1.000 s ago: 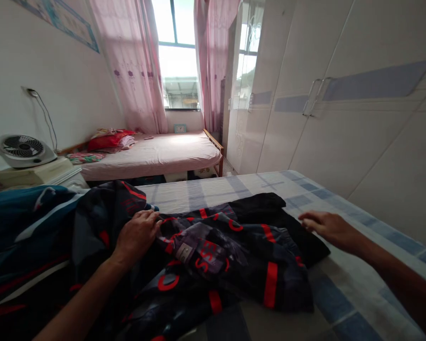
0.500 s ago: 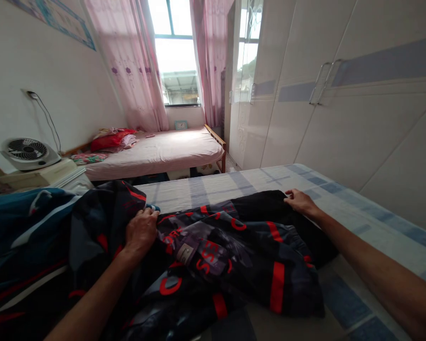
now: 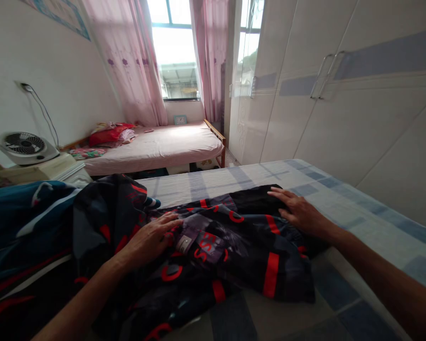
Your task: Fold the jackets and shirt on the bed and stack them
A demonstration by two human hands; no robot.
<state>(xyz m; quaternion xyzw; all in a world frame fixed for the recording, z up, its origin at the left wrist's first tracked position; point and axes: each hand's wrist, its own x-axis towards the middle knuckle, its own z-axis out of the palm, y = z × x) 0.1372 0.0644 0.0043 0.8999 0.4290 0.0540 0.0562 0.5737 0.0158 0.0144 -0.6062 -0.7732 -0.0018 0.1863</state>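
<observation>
left of the lower middle, left hand [image 3: 156,237]: palm down on the garment near its pale tag, fingers extended, not closed round anything that shows.
right of the middle, right hand [image 3: 300,210]: fingers straight and slightly spread over the black cloth [image 3: 253,198], open; whether the fingertips press it is hard to tell.
garment [image 3: 248,258]: lower centre, spread on the checked sheet [image 3: 355,227]; black and dark grey, red bars and curved red letters, "ess" readable, a purplish-grey patch, rumpled at the lower edge.
pale tag [image 3: 184,244]: on the purplish patch, just beside the left hand.
black cloth: plain, along the garment's upper right; joined or separate, cannot tell.
teal clothing [image 3: 14,213]: heaped at the left edge, white stripe across it.
pink-sheeted bed [image 3: 170,149]: upper middle, below the window.
</observation>
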